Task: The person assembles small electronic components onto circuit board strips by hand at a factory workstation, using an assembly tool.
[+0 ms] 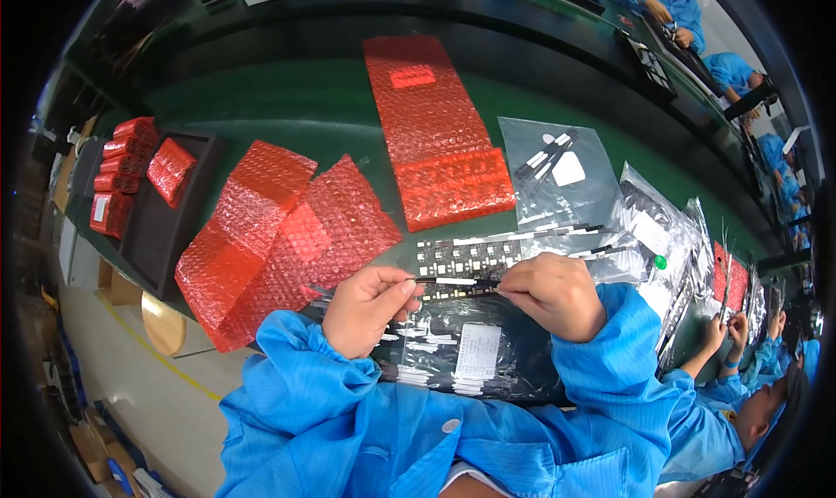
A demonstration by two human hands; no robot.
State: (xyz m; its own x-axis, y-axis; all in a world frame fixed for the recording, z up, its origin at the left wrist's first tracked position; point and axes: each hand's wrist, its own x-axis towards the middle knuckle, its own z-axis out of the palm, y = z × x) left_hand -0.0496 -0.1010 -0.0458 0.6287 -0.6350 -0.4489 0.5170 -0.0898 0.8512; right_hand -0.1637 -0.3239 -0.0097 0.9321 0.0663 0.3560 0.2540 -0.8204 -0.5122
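Note:
My left hand (373, 307) pinches one end of a thin black cable with a white sleeve (455, 281) between thumb and fingertips. My right hand (555, 291) grips the other end, so the cable stretches level between them. Just behind it lies a panel of dark circuit boards (470, 255), partly covered by both hands. Under my wrists rests a clear plastic bag (433, 346) of similar black and white pieces, bearing a white printed label (478, 352). More slim black and white pieces (570, 230) lie along the panel's far edge.
Red bubble-wrap sheets (300, 237) and a red bubble-wrap pouch (440, 141) lie on the green table (318, 119). A dark tray (165, 228) with red packets stands left. Clear bags (566, 189) lie right. Co-workers in blue sit along the right side; one person's hands (724, 333) are close by.

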